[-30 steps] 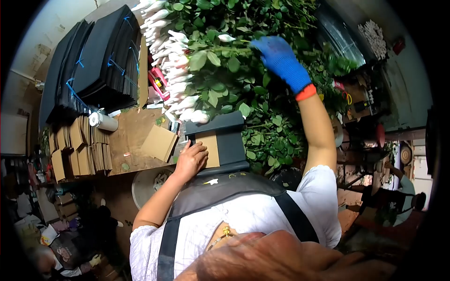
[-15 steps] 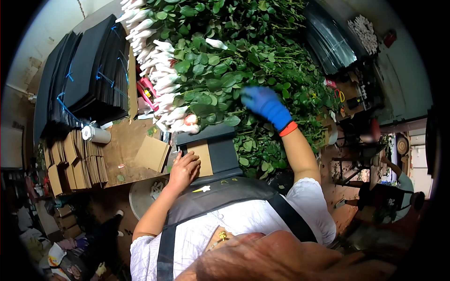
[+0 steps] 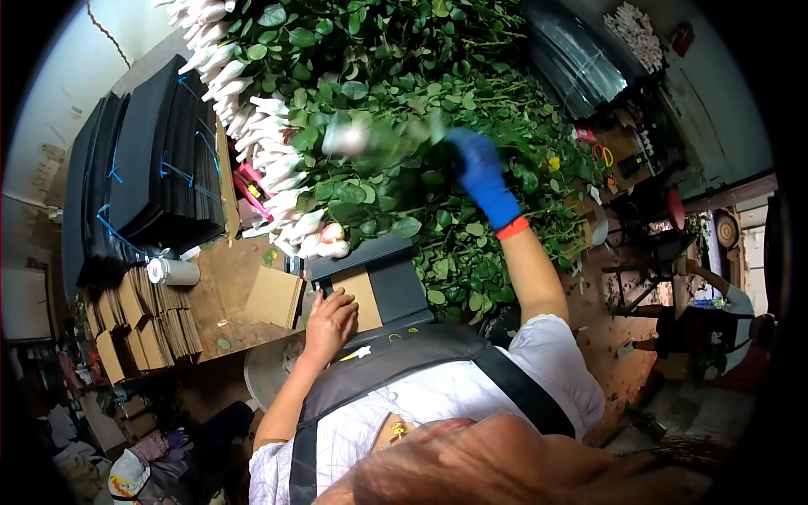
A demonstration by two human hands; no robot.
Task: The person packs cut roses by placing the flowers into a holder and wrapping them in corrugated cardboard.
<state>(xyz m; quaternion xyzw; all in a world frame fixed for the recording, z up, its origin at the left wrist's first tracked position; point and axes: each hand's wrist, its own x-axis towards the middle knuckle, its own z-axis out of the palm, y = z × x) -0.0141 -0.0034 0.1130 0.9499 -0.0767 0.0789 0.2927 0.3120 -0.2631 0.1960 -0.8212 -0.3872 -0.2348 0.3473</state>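
My right hand (image 3: 478, 168), in a blue glove with an orange cuff, is closed around the stem of a rose (image 3: 349, 140). Motion blurs that rose; its bud, in a white net sleeve, points left above the pile of leafy roses (image 3: 370, 198). My bare left hand (image 3: 331, 324) lies with its fingers flat on the left edge of a brown cardboard sheet (image 3: 360, 296). Under the cardboard is a dark wrapping sheet (image 3: 397, 286), directly in front of my apron.
Dark sheets tied with blue string (image 3: 160, 160) stand at the left. Below them are a white canister (image 3: 173, 271), cardboard pieces (image 3: 139, 324) and a small cardboard stack (image 3: 274, 297). Scissors (image 3: 603, 155) lie at the right. Another person (image 3: 720, 328) is at the far right.
A rose with a netted bud has been lifted off the pile in my gloved right hand, which has shifted slightly right. My left hand stays on the cardboard. The view has tilted slightly.
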